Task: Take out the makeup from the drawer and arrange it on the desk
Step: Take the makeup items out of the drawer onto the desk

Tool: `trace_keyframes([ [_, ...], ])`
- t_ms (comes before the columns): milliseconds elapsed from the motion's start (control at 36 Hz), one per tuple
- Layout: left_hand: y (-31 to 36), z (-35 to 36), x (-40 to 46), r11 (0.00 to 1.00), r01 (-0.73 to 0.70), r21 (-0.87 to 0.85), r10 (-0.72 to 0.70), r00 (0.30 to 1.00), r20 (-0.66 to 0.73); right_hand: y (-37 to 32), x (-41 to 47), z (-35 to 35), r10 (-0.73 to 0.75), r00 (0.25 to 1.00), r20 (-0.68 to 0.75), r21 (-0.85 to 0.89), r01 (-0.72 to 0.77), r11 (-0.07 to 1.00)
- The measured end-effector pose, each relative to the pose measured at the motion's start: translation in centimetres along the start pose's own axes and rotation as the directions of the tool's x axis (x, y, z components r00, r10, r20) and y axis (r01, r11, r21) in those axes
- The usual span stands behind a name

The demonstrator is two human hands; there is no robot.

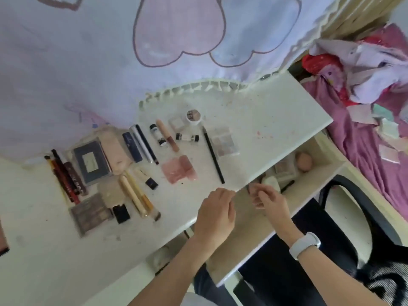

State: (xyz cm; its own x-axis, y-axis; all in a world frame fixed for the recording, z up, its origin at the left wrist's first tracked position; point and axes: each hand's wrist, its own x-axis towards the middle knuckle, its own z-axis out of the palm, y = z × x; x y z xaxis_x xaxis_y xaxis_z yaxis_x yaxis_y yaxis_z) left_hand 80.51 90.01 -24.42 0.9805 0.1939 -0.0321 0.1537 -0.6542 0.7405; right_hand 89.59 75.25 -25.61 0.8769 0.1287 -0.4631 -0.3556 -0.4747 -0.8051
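Overhead, a pale curtain [110,51] with big heart outlines hangs behind the white table [276,120], and a bed [364,140] with pink sheets stands off to the right. A black chair [357,217] sits under the person. The drawer [318,171] is pulled open below the table's front edge; inside it I can make out one egg-shaped beige sponge [304,161], one small compact [283,167] and a few blurred bits nearer the hands.

Most of the makeup lies already spread on the table: one navy palette [90,161], one brown eyeshadow palette [91,214], one clear palette [224,140], one pink square case [178,170], one round white pot [193,115], one long black pencil [213,155], and a bundle of red and dark pencils [66,176] at the far left whose count I cannot tell.

The left hand [215,215] hovers over the table's front edge, fingers loosely curled; whether they hold anything I cannot tell. The right hand [270,198], a white band [305,245] on its wrist, is over the open drawer, its fingers bent together as if pinching something thin, too blurred to name.
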Motion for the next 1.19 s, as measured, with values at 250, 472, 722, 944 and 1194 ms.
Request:
trace_keyframes([
  [250, 0.7, 13.8, 4.3, 0.99, 0.043, 0.138, -0.082, 0.951, 0.298, 8.2, 7.7, -8.4, -0.058, 0.998, 0.003, -0.636, 0.047, 0.77],
  [472, -2.3, 20.2, 10.1, 0.9, -0.035, 0.434, -0.109, 0.947, 0.302, 10.2, 14.8, -7.1, -0.115, 0.988, 0.103, -0.87, 0.146, 0.471],
  [722, -2.6, 22.6, 11.1, 0.83, 0.064, 0.554, -0.182, 0.97, 0.162, 10.8, 16.2, -7.8, -0.122, 0.973, 0.196, -0.803, 0.231, 0.55],
  [944, -0.9, 21.8, 9.2, 0.936, 0.158, 0.316, -0.238, 0.943, 0.233, 10.3, 14.6, -10.0, -0.21, 0.961, 0.178, -0.728, 0.272, 0.629],
  [1194, 1.1, 17.1, 6.8, 0.977, 0.167, 0.134, -0.195, 0.95, 0.243, 7.6, 10.8, -11.9, -0.246, 0.964, 0.104, -0.381, 0.267, 0.885],
])
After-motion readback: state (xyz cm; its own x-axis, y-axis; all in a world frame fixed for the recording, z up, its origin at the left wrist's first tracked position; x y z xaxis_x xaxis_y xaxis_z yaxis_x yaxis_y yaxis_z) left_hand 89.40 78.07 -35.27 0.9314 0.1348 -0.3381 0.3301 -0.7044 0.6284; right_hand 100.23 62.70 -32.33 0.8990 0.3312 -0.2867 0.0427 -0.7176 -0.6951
